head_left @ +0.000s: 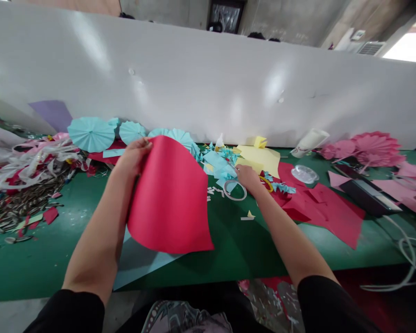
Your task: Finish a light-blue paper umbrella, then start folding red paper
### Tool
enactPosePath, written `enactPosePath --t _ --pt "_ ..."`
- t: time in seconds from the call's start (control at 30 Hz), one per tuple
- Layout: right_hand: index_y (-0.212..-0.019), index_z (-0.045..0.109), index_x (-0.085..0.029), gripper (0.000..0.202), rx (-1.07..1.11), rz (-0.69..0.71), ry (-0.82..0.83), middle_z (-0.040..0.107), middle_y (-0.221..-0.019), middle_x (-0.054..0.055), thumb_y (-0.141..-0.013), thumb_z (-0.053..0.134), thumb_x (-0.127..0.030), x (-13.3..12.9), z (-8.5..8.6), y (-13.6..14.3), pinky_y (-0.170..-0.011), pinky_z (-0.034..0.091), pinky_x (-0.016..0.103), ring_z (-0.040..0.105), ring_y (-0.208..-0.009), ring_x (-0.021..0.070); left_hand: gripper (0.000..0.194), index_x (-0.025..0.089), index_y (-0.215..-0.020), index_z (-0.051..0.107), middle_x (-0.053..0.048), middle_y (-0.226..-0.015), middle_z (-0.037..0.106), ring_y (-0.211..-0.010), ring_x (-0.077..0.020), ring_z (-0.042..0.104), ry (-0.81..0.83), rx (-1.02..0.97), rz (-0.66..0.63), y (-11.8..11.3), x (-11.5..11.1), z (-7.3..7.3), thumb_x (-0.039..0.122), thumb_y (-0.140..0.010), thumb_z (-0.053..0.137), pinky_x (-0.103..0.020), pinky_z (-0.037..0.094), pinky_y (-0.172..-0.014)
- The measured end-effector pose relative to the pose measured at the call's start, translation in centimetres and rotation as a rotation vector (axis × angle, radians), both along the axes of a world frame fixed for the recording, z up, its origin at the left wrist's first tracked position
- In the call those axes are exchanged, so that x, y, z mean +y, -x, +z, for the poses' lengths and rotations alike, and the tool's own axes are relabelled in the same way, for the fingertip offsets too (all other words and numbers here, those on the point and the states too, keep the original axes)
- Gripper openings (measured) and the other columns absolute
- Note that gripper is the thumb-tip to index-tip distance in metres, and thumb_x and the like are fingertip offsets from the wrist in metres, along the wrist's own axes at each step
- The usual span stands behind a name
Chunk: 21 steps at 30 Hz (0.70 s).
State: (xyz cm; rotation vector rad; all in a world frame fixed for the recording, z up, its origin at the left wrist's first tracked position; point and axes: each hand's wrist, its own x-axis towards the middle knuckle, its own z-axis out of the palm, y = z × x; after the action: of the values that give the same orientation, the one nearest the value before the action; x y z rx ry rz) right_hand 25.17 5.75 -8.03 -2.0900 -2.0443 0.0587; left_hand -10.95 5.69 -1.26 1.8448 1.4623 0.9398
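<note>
My left hand [137, 155] pinches the upper left corner of a red paper sheet [171, 199], which hangs curved above the table. Under its lower edge a light blue sheet [142, 259] lies flat. My right hand [248, 178] is down among light blue paper scraps [218, 162], its fingers closed; what they hold, if anything, I cannot make out. Close by its near side lies a clear roll of tape [235, 190], with a yellow ring [266, 184] just to its right. Small white paper bits [215, 192] are scattered between the red sheet and the tape.
Light blue pleated paper rosettes [92, 134] stand along the white partition [201, 78]. Ribbons [48, 159] and metal pieces [31, 203] are heaped left. To the right are red sheets [336, 208], pink rosettes [377, 148], a dark box-shaped device [370, 196] and a white cable [407, 259].
</note>
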Motion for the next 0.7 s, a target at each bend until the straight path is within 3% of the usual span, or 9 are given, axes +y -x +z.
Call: enactPosePath --t 0.17,0.27,0.47,0.57,0.7 --pt "-0.097 0.061 -0.012 0.024 -0.124 0.000 0.060 0.060 -0.100 0.018 -0.084 0.043 -0.020 0.1 -1.1 0.0 -0.075 0.042 0.036 0.057 -0.093 0.0278 0.022 0.014 -0.082 0.055 -0.003 -0.066 0.064 -0.065 -0.0170 0.063 0.150 -0.075 0.083 -2.6 2.5 -5.3 0.033 -0.072 0.055 -0.028 0.049 -0.059" --pt "-0.095 0.062 -0.010 0.024 -0.152 0.017 0.043 0.059 -0.098 0.019 -0.084 0.043 -0.020 -0.1 -1.3 -0.3 -0.078 0.041 0.035 0.056 -0.096 0.0279 0.012 0.015 -0.072 0.056 -0.002 -0.058 0.061 -0.059 -0.0192 0.061 0.190 -0.017 0.110 -3.1 2.6 -6.4 0.024 -0.065 0.058 -0.029 0.047 -0.055" --pt "-0.105 0.060 -0.006 0.032 -0.089 0.143 -0.081 0.058 -0.108 0.020 -0.084 0.037 -0.011 -0.6 -1.0 0.2 -0.088 0.037 0.038 0.048 -0.107 0.0287 0.007 0.016 -0.064 0.058 -0.003 -0.063 0.061 -0.068 -0.0221 0.060 0.130 0.169 0.054 -2.3 1.7 -4.7 0.014 -0.058 0.059 -0.032 0.045 -0.064" --pt "-0.106 0.061 -0.011 0.028 -0.011 0.320 -0.096 0.061 -0.108 0.013 -0.086 0.043 -0.021 -1.4 -1.1 1.9 -0.092 0.036 0.034 0.051 -0.106 0.0229 0.006 0.017 -0.061 0.059 -0.003 -0.067 0.062 -0.075 -0.0221 0.060 0.046 0.220 -0.007 -2.4 1.4 -3.8 0.013 -0.057 0.061 -0.033 0.043 -0.074" --pt "-0.105 0.061 -0.018 0.029 0.089 0.508 -0.114 0.062 -0.111 0.007 -0.084 0.050 -0.035 -3.0 -1.5 4.6 -0.094 0.035 0.035 0.051 -0.107 0.0200 0.004 0.017 -0.067 0.060 -0.004 -0.074 0.064 -0.072 -0.0192 0.060 -0.049 0.217 -0.037 -2.9 1.3 -3.3 0.017 -0.063 0.059 -0.032 0.045 -0.074"
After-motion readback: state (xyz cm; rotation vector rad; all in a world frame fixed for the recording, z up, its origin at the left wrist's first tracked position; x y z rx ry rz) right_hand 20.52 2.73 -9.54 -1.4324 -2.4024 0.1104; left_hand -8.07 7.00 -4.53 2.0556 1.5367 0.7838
